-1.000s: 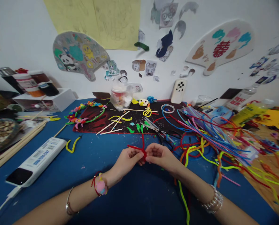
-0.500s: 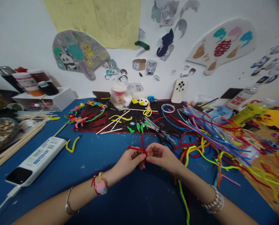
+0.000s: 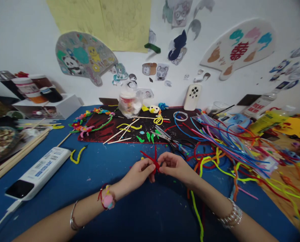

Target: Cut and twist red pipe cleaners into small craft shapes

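Observation:
A red pipe cleaner [image 3: 155,158], bent into a small knot with two ends sticking up and out, is pinched between both hands above the blue tabletop. My left hand [image 3: 143,169] closes thumb and fingers on it from the left. From the right, my right hand [image 3: 172,164] holds it in its fingertips, the other fingers curled. A yellow speck [image 3: 142,158] shows just behind the left fingers. Beyond the hands lie scissors [image 3: 175,146] and small green leaf-shaped pieces [image 3: 148,136]. The fingers partly hide the lower part of the red piece.
Loose coloured pipe cleaners [image 3: 215,161] spread across the right side. On the left lie a white power bank [image 3: 40,173] with a cable and a bent yellow pipe cleaner [image 3: 77,156]. A flower garland [image 3: 94,119] and thin sticks [image 3: 122,131] rest on the dark mat [image 3: 94,134].
The red pipe cleaner has turned a little in my fingers, its left end now angling upward. My right hand has shifted slightly. Part of another person's hand appears at the right edge.

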`<state>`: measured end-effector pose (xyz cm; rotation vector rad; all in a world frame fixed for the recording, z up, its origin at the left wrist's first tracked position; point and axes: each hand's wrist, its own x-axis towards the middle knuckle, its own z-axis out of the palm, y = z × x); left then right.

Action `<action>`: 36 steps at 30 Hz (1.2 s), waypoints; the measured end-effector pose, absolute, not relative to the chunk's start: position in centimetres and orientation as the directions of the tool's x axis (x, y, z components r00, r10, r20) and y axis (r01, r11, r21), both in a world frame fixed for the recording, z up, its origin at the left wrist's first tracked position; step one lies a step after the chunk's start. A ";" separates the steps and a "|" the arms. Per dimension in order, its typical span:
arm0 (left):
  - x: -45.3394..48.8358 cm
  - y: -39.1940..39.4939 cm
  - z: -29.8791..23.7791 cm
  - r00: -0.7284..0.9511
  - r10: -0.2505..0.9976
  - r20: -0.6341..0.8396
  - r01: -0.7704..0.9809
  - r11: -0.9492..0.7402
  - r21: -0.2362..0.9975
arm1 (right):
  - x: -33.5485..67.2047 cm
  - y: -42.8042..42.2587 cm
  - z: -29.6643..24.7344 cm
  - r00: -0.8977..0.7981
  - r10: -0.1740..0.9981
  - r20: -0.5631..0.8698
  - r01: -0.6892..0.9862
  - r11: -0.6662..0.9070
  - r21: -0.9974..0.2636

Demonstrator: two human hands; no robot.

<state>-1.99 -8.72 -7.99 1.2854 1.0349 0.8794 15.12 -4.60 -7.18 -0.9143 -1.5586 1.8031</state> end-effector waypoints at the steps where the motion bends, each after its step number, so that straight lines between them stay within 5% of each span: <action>1: -2.0 -8.7 -8.0 0.322 0.940 -0.111 0.050 0.100 0.994 | 15.1 -4.6 -7.2 -0.603 0.787 -0.131 0.010 -0.157 -0.988; 22: -1.6 -8.8 -7.3 0.284 0.932 -0.224 -0.099 0.261 0.960 | 14.8 -4.9 -7.3 -0.596 0.794 -0.122 0.035 -0.127 -0.991; 36: -1.9 -8.8 -8.1 0.218 0.967 -0.130 -0.071 0.148 0.986 | 14.5 -5.0 -7.9 -0.576 0.808 -0.127 0.030 -0.135 -0.990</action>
